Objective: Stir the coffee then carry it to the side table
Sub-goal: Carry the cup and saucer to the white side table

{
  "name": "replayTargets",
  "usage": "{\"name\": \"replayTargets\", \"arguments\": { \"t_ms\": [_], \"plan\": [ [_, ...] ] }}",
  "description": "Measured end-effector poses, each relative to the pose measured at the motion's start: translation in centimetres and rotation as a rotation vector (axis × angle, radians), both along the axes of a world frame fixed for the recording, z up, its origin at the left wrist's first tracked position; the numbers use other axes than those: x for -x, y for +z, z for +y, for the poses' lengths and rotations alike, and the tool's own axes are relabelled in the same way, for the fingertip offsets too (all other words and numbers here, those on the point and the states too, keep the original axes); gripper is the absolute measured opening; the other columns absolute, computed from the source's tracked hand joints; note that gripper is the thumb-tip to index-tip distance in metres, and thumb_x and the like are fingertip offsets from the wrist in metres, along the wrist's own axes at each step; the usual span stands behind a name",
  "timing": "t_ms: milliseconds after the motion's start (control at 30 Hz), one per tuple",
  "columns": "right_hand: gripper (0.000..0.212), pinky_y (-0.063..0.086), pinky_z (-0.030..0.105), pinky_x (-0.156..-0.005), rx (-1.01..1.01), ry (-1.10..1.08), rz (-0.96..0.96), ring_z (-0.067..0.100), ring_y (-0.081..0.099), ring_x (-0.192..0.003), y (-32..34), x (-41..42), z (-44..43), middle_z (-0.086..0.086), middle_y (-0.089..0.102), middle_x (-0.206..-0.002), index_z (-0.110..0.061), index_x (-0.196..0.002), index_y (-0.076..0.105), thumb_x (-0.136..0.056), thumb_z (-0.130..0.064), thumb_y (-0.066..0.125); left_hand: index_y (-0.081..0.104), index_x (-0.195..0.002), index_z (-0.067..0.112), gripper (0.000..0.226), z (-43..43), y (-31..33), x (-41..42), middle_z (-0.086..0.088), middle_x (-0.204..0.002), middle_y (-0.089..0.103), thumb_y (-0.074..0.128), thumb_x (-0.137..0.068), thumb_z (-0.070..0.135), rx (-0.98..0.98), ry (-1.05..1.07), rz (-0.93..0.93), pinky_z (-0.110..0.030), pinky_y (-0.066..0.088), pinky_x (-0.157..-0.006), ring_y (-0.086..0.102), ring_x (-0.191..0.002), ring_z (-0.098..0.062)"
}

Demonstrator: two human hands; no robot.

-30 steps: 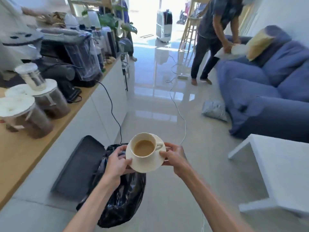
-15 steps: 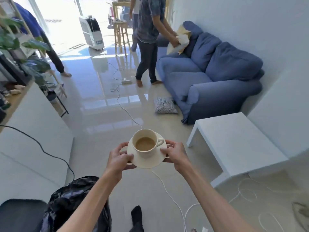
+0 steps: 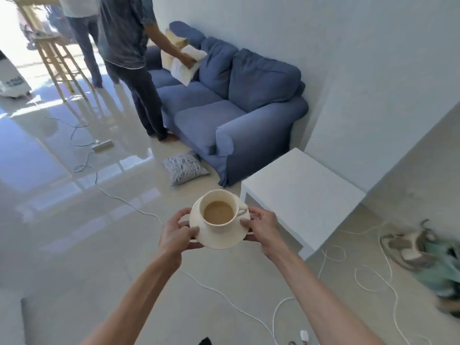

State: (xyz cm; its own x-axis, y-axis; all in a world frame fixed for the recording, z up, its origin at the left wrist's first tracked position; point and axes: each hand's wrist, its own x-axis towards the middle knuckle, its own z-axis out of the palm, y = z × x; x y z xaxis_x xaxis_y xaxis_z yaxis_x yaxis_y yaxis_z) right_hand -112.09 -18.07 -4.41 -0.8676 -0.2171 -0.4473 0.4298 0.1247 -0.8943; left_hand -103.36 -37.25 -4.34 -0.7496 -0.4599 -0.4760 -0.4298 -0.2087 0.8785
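You stand on a glossy pale tiled floor [image 3: 74, 245] in a bright room with plain white walls, and the biggest thing ahead of you is a blue sofa [image 3: 224, 115] set against the right-hand wall. A person in a dark shirt [image 3: 124, 33] stands at the sofa's far end with a hand on a white cushion [image 3: 186, 66], and a second person is partly in view behind them beside a wooden stool [image 3: 57, 58]. The white side table [image 3: 306, 192] sits just past the sofa's near arm, its top bare, ahead and to the right of your hands. A patterned cushion [image 3: 185, 168] lies on the floor at the sofa's foot, a crumpled heap of cloth [image 3: 428, 260] lies at the far right, and white cables [image 3: 224, 297] loop across the tiles beneath your arms. Your left hand [image 3: 174, 232] curls around the left edge of the saucer [image 3: 224, 241], thumb on the rim and fingers underneath. Your right hand [image 3: 261, 226] grips the opposite edge the same way, closed on the rim. Between them, held in the air over the floor and short of the table's near corner, the cream cup [image 3: 219, 211] stands upright on the saucer, its handle pointing toward your right hand. The coffee [image 3: 218, 212] inside is light brown and reaches well up the cup.
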Motion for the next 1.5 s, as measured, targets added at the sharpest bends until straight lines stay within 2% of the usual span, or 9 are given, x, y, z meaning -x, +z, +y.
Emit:
{"name": "replayTargets", "arguments": {
  "t_ms": [233, 400, 600, 733, 867, 967, 1133, 1300, 1500],
  "plan": [
    [0.029, 0.064, 0.037, -0.064, 0.004, -0.166, -0.005, 0.025, 0.074, -0.080, 0.2, 5.2, 1.8, 0.005, 0.080, -0.091, -0.020, -0.094, 0.074, -0.089, 0.005, 0.061, 0.062, -0.126, 0.016, 0.050, 0.5, 0.2, 9.3, -0.009, -0.089, 0.073, 0.053, -0.091, -0.019, 0.003, -0.202, -0.016, -0.037, 0.064, -0.058, 0.070, -0.072, -0.026],
    [0.029, 0.063, 0.036, -0.064, -0.006, -0.257, -0.031, 0.027, 0.076, -0.084, -0.7, 9.9, 4.4, 0.008, 0.080, -0.092, -0.016, -0.107, 0.074, -0.089, 0.003, 0.062, 0.062, -0.126, 0.015, 0.049, 2.6, -0.9, 16.2, -0.010, -0.092, 0.074, 0.054, -0.091, -0.018, -0.011, -0.288, -0.056, -0.037, 0.063, -0.057, 0.071, -0.073, -0.028],
    [0.032, 0.061, 0.034, -0.062, -0.010, -0.302, -0.019, 0.022, 0.075, -0.078, -1.3, 16.7, 8.3, 0.002, 0.080, -0.081, -0.023, -0.099, 0.075, -0.087, 0.004, 0.062, 0.065, -0.123, 0.005, 0.040, 6.2, -2.1, 24.6, -0.014, -0.102, 0.077, 0.057, -0.090, -0.016, 0.002, -0.345, -0.095, -0.036, 0.064, -0.057, 0.073, -0.077, -0.028],
    [0.034, 0.064, 0.037, -0.064, 0.005, -0.328, -0.009, 0.023, 0.074, -0.077, -1.4, 20.6, 11.0, 0.002, 0.079, -0.081, -0.026, -0.092, 0.074, -0.088, 0.006, 0.062, 0.066, -0.122, 0.006, 0.041, 9.0, -2.7, 29.1, -0.017, -0.106, 0.077, 0.056, -0.090, -0.017, -0.014, -0.369, -0.104, -0.033, 0.063, -0.055, 0.073, -0.079, -0.030],
    [0.034, 0.064, 0.039, -0.064, -0.015, -0.387, -0.037, 0.026, 0.074, -0.080, -2.2, 23.7, 13.0, 0.009, 0.078, -0.088, -0.026, -0.092, 0.073, -0.088, 0.006, 0.061, 0.065, -0.125, 0.008, 0.042, 11.3, -3.0, 33.3, -0.017, -0.106, 0.076, 0.056, -0.091, -0.016, -0.015, -0.391, -0.151, -0.032, 0.063, -0.053, 0.074, -0.087, -0.033],
    [0.033, 0.064, 0.039, -0.064, -0.024, -0.448, -0.042, 0.029, 0.074, -0.082, -2.5, 26.2, 14.4, 0.011, 0.078, -0.090, -0.024, -0.093, 0.074, -0.088, 0.006, 0.059, 0.065, -0.125, 0.010, 0.043, 12.8, -3.0, 36.8, -0.019, -0.110, 0.076, 0.055, -0.092, -0.016, -0.012, -0.440, -0.158, -0.035, 0.065, -0.056, 0.075, -0.091, -0.036],
    [0.033, 0.061, 0.034, -0.058, -0.016, -0.549, -0.062, 0.029, 0.073, -0.082, -3.5, 29.5, 15.6, 0.010, 0.078, -0.090, -0.020, -0.100, 0.073, -0.088, 0.006, 0.057, 0.069, -0.123, 0.012, 0.045, 14.2, -3.9, 41.9, -0.018, -0.101, 0.080, 0.057, -0.090, -0.015, 0.022, -0.530, -0.166, -0.038, 0.066, -0.063, 0.077, -0.085, -0.034],
    [0.036, 0.063, 0.036, -0.064, -0.008, -0.697, -0.057, 0.028, 0.074, -0.086, -4.7, 34.2, 16.3, 0.008, 0.079, -0.088, -0.024, -0.097, 0.075, -0.087, 0.006, 0.058, 0.070, -0.121, 0.017, 0.045, 15.6, -4.4, 49.3, -0.015, -0.094, 0.081, 0.058, -0.091, -0.014, 0.034, -0.660, -0.149, -0.038, 0.065, -0.064, 0.079, -0.090, -0.036],
    [0.035, 0.063, 0.036, -0.070, 0.005, -0.857, -0.076, 0.026, 0.074, -0.091, -7.7, 39.5, 16.8, 0.005, 0.080, -0.090, -0.022, -0.105, 0.075, -0.086, 0.004, 0.061, 0.067, -0.122, 0.020, 0.046, 17.2, -6.3, 57.1, -0.021, -0.100, 0.078, 0.058, -0.092, -0.013, 0.055, -0.799, -0.143, -0.036, 0.064, -0.064, 0.074, -0.084, -0.032]
  ]
}}
